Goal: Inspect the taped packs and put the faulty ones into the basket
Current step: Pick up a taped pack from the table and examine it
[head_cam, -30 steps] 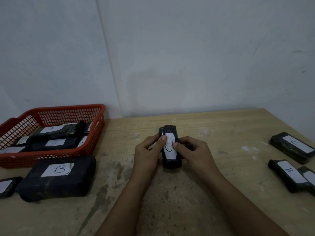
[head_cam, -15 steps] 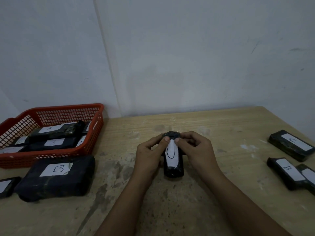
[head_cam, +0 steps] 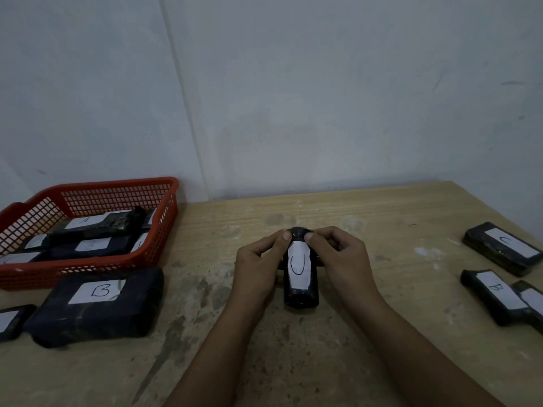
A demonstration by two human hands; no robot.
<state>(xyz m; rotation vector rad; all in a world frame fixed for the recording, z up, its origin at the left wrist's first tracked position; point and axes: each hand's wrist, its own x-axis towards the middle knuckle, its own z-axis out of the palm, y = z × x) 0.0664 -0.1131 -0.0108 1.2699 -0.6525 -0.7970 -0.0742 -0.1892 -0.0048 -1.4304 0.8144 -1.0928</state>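
At the centre of the frame, a black taped pack (head_cam: 300, 277) with a white label marked "C" is held between two hands over a wooden desk (head_cam: 382, 218). The left hand (head_cam: 258, 267) and right hand (head_cam: 340, 259) curl their fingers around its sides, thumbs pressing its far end. At the left edge sits a red basket (head_cam: 123, 261) holding several packs. More labelled packs lie lower left and far right.

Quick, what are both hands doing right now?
Left hand: holding the pack, thumb on its far end.
Right hand: holding the same pack from the other side.
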